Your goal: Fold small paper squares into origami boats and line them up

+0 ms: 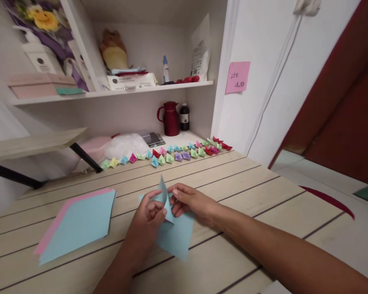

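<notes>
The left hand (147, 214) pinches bent paper (166, 204) at centre, the right hand (196, 203) grips unclearly; upper-centre boats (169, 159) seem done, lower-left sheets (79, 222) unfolded.

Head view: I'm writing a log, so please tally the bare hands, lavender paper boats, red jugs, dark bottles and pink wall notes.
Hands: 2 (left hand, right hand)
Lavender paper boats: 2
Red jug: 1
Dark bottle: 1
Pink wall note: 1
Total: 7
</notes>
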Motion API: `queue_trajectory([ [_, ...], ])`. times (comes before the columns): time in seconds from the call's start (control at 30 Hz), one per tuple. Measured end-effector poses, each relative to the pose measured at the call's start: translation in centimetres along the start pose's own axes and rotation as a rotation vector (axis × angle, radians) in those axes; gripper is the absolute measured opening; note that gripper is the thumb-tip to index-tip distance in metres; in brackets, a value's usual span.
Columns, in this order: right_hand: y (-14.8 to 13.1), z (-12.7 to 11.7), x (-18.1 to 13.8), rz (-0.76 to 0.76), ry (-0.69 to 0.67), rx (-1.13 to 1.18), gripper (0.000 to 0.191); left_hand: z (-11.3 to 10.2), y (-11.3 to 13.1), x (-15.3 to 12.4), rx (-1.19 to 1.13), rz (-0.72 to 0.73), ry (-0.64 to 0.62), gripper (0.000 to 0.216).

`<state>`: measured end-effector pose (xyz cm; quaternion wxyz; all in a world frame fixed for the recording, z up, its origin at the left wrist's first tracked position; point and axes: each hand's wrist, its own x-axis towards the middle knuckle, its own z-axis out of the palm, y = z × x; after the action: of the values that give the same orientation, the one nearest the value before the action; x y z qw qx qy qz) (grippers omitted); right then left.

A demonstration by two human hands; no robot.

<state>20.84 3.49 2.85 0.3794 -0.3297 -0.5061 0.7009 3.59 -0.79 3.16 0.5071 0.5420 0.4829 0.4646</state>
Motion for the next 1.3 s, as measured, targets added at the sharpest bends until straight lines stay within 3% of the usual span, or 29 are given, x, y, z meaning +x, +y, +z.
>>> queue_trajectory([
  [0.13, 0.3, -0.4, -0.1, 0.03, -0.042, -0.055, 0.041, 0.1, -0.1, -0.2, 0.097, -0.048, -0.102, 0.039],
  [0.6, -0.7, -1.1, -0.9, 0.042, -0.106, -0.166, 0.032, 0.2, 0.1, -0.2, 0.068, -0.085, -0.054, 0.03],
  [0.83, -0.3, -1.4, -0.7, 0.085, -0.166, -0.024, 0.032, -0.3, -0.2, -0.1, -0.034, -0.103, -0.03, 0.031],
  [1.0, -0.2, -1.4, -0.7, 0.153, -0.222, 0.052, 0.041, -0.9, -0.6, 0.2, -0.171, -0.123, 0.002, 0.034],
  [1.3, 0.0, -1.4, -0.7, 0.111, -0.246, 0.014, 0.032, -0.7, -0.4, 0.2, -0.012, -0.141, -0.048, 0.039],
])
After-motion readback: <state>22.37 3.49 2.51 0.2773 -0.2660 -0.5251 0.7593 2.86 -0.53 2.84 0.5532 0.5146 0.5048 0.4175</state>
